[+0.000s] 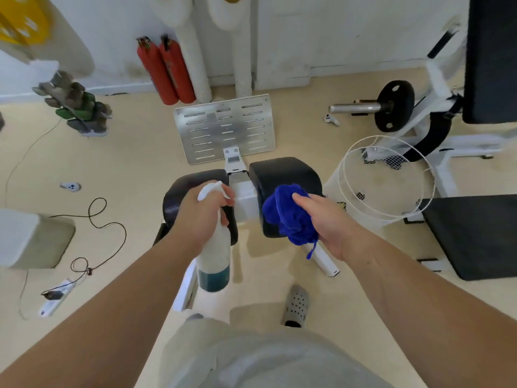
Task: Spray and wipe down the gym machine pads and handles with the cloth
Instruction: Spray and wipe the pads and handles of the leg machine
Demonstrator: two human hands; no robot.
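Note:
Two black pads sit side by side on a white machine frame (244, 197). My left hand (201, 211) grips a white spray bottle (214, 259) with teal liquid at its bottom, held over the left pad (179, 191); a finger rests on the trigger. My right hand (324, 222) holds a bunched blue cloth (285, 214) pressed against the near side of the right pad (282, 170). A perforated metal foot plate (223, 127) lies beyond the pads.
A white wire basket (386, 177) stands right of the pads. Further right are a black bench pad (472, 233) and a barbell plate (394, 105). Two red extinguishers (165, 71) lean on the wall. Cables and a power strip (56, 298) lie left. A grey shoe (296, 305) is below.

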